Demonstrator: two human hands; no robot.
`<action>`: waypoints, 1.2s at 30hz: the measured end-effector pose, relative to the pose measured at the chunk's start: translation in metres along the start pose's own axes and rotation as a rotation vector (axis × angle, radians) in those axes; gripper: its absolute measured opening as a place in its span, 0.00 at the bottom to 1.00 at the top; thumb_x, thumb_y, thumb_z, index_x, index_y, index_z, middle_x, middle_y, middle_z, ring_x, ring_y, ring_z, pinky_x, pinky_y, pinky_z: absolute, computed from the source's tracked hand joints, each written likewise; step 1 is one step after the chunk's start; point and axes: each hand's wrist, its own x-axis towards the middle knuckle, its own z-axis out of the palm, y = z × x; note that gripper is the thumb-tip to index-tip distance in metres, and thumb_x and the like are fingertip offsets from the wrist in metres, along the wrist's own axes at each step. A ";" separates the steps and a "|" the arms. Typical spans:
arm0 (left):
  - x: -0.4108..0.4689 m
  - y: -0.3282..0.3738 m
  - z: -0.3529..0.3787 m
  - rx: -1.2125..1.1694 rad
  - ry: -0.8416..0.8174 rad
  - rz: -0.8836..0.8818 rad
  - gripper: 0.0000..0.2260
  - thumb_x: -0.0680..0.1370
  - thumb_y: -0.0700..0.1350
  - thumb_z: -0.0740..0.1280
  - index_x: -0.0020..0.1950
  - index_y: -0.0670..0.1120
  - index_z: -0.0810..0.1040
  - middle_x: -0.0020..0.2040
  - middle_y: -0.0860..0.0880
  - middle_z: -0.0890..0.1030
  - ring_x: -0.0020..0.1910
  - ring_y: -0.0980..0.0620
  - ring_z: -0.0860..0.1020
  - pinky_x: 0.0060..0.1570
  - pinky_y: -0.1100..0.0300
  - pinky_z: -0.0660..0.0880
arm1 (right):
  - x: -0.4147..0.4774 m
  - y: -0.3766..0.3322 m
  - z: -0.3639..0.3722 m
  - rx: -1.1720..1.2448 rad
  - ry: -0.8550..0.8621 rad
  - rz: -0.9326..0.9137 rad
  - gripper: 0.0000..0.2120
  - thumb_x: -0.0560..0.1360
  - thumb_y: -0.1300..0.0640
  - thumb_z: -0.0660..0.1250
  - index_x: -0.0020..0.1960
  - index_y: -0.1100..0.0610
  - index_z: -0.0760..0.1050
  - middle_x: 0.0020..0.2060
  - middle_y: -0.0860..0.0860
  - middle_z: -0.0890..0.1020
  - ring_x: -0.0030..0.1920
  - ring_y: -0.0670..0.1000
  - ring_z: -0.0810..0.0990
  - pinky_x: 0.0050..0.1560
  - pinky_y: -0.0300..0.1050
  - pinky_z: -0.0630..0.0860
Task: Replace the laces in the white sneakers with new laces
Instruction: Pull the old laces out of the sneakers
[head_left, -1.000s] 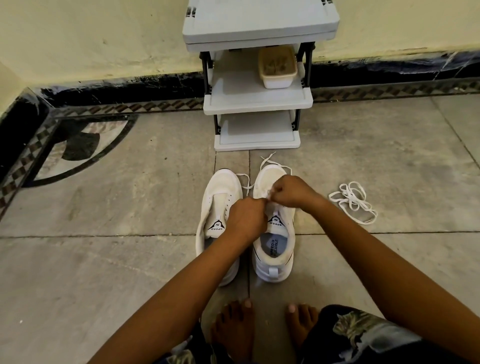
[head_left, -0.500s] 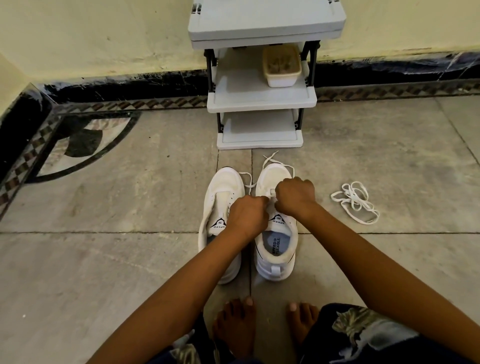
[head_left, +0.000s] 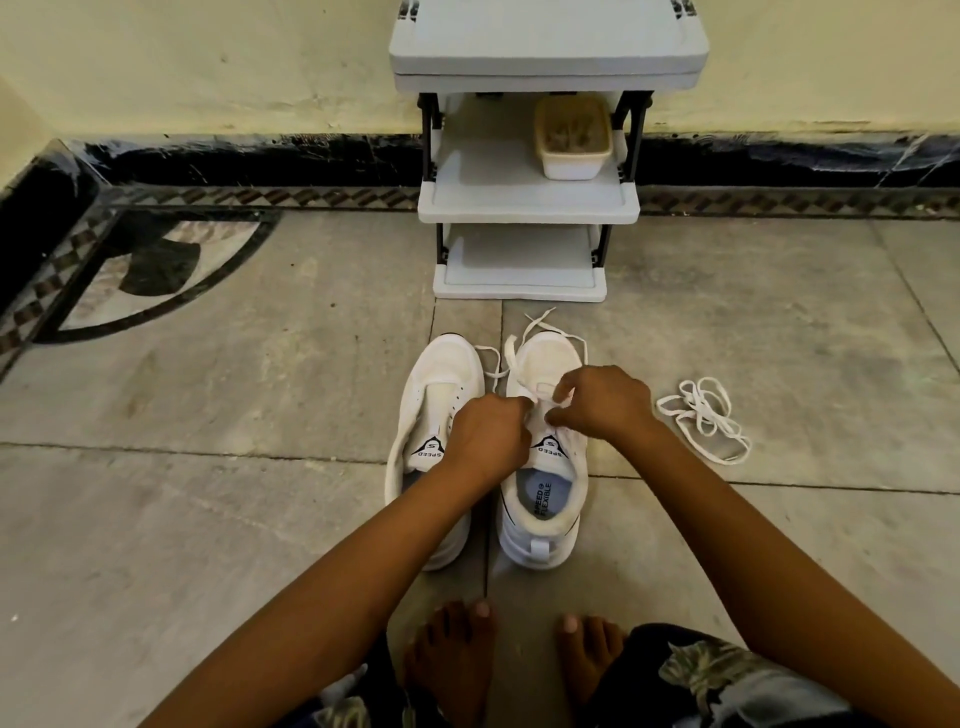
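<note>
Now the left grip (head_left: 488, 436) and right grip (head_left: 602, 400) each pinch the lace (head_left: 509, 353) over the right sneaker (head_left: 550, 353), likely threading it; a loose lace (head_left: 698, 410) waits beside that shoe.

A grey three-tier shelf rack (head_left: 527, 203) stands at 12 o'clock, against the yellow wall (head_left: 208, 62). A beige tub (head_left: 573, 139) sits on its middle tier, toward 1 o'clock. A black skirting band (head_left: 249, 158) runs along the wall base. The grey tiled floor (head_left: 208, 519) carries a dark curved inlay (head_left: 150, 265) at 10 o'clock. Two bare feet (head_left: 452, 654) rest at 6 o'clock.
</note>
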 end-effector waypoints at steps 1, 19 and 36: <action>-0.001 0.000 0.000 -0.007 -0.005 -0.003 0.15 0.76 0.44 0.61 0.61 0.46 0.76 0.51 0.40 0.80 0.51 0.39 0.77 0.44 0.54 0.70 | 0.001 -0.004 0.003 -0.079 0.012 0.010 0.17 0.69 0.44 0.70 0.55 0.49 0.78 0.54 0.50 0.80 0.58 0.53 0.75 0.51 0.45 0.68; -0.003 0.001 -0.002 0.009 -0.005 0.016 0.16 0.76 0.43 0.60 0.63 0.46 0.74 0.53 0.40 0.80 0.53 0.38 0.76 0.46 0.53 0.71 | 0.002 0.009 -0.022 0.686 -0.052 -0.061 0.09 0.68 0.58 0.75 0.47 0.60 0.82 0.43 0.52 0.84 0.44 0.45 0.80 0.47 0.37 0.75; -0.005 0.002 -0.001 -0.008 0.005 0.001 0.15 0.75 0.42 0.61 0.61 0.45 0.75 0.51 0.39 0.80 0.51 0.38 0.77 0.42 0.54 0.70 | -0.005 -0.004 -0.060 1.291 0.078 -0.216 0.05 0.74 0.60 0.68 0.40 0.54 0.79 0.29 0.41 0.81 0.29 0.35 0.74 0.34 0.29 0.69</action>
